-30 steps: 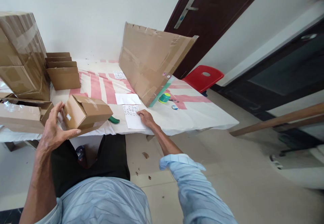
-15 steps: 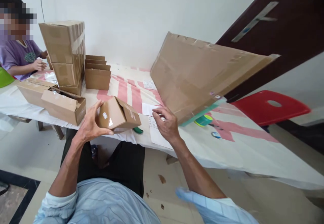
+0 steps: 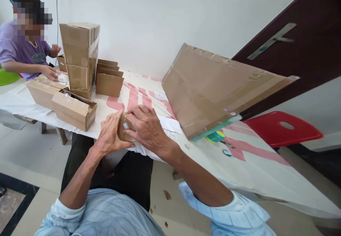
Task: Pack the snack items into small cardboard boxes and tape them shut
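Note:
A small brown cardboard box (image 3: 122,128) with a white label is between my hands at the table's near edge. My left hand (image 3: 110,131) grips its left end, thumb along the near side. From the right, my right hand (image 3: 145,125) lies over the box with curled fingers and thumb against it, hiding most of it. White paper sheets (image 3: 170,124) lie just past my right wrist. To the left, an open-topped cardboard box (image 3: 71,110) rests near the edge.
Behind stand a tall taped carton stack (image 3: 77,47) and upright cardboard pieces (image 3: 109,85). A large cardboard sheet (image 3: 213,90) leans at the right, near a tape roll (image 3: 215,136) and a red chair (image 3: 282,127). Another person (image 3: 23,51) works at the far left.
My right hand has moved left from above the papers onto the box. The box's flaps, visible before, are now covered by it. The co-worker's hands have shifted.

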The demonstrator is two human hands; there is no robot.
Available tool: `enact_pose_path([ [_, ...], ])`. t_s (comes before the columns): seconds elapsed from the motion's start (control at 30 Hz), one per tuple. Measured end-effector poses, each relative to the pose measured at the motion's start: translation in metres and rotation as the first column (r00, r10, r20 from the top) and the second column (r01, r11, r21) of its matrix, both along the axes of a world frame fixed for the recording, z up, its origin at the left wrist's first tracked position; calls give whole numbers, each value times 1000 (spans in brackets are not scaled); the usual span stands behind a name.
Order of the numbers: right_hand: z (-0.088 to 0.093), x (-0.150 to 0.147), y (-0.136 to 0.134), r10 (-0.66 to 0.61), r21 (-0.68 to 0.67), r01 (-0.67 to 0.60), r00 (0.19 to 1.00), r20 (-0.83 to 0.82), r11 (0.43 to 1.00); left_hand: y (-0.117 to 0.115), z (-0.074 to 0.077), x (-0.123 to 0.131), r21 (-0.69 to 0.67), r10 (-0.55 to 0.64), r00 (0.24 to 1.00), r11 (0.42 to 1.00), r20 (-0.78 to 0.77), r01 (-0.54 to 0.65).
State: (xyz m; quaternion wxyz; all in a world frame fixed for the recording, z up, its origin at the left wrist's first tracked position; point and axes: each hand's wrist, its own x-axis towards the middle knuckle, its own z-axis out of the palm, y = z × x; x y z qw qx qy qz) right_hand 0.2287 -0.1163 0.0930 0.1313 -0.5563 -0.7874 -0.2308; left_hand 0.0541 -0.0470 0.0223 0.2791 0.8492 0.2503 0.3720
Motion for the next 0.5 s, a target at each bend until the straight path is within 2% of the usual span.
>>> enact_pose_path([
  [0.17,2,0,0,-40,-14,40,999,23,999,-5,2,3,4,-6,1000,1000,2,6],
  [0.3,-4,1,4,6,62,-3,999,-45,998,-5,2,3,1,-10,1000,1000,4,10],
  [0.4,-5,10,8,103,153,-68,966,-237,986,0,2,-5,2,-35,999,999,4,35],
  [0.5,-7,27,9,156,194,-67,857,-491,979,9,3,-22,-3,-53,998,999,-18,53],
])
